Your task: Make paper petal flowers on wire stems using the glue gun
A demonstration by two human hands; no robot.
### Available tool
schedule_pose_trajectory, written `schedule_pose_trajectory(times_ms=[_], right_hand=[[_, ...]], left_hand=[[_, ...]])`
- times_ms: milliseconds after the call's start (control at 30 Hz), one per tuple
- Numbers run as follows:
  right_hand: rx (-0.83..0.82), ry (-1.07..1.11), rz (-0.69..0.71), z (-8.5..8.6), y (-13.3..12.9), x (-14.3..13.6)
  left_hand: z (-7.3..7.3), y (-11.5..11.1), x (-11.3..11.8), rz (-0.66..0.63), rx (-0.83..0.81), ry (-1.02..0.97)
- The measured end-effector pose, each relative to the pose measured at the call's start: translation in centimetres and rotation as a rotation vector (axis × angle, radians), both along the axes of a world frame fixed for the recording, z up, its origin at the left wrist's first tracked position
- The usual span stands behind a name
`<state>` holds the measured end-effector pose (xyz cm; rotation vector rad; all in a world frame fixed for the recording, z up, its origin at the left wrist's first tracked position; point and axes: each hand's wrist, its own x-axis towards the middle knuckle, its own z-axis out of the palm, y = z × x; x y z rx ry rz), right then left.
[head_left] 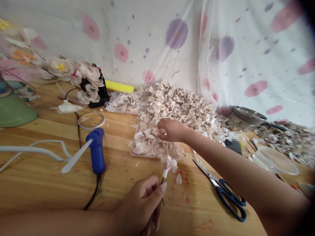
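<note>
One flower (169, 164), stem (162, 181) pinched by fingers of left hand (146, 196); right hand (174, 129), fingers parted, over nearer of two petal trays (145, 156).

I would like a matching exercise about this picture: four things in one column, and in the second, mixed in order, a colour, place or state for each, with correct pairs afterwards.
Column 1
1. Glue gun
2. Scissors
3. Left hand
4. Right hand

Column 2
A. At the clear tray of petals
B. Metal blades, dark handles
C. Grips a thin dark stem below a pale flower
D. Bright blue, with a black cord

Pairs: 1-D; 2-B; 3-C; 4-A
</note>
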<state>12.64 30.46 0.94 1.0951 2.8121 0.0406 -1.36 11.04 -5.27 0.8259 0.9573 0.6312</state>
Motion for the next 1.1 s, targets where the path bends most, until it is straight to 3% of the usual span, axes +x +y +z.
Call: schedule_pose_trajectory(times_ms=[367,800,1100], right_hand=[[-0.005,-0.077,-0.018,-0.9,-0.5,-0.2],[-0.054,0.002,-0.127,-0.1,0.0,0.9],[-0.123,-0.219,-0.155,1.0,0.0,-1.6]], left_hand=[[0.4,0.1,-0.1,0.001,0.016,0.025],[0.7,0.0,-0.1,0.002,0.017,0.025],[0.2,0.0,0.0,0.011,-0.014,-0.002]])
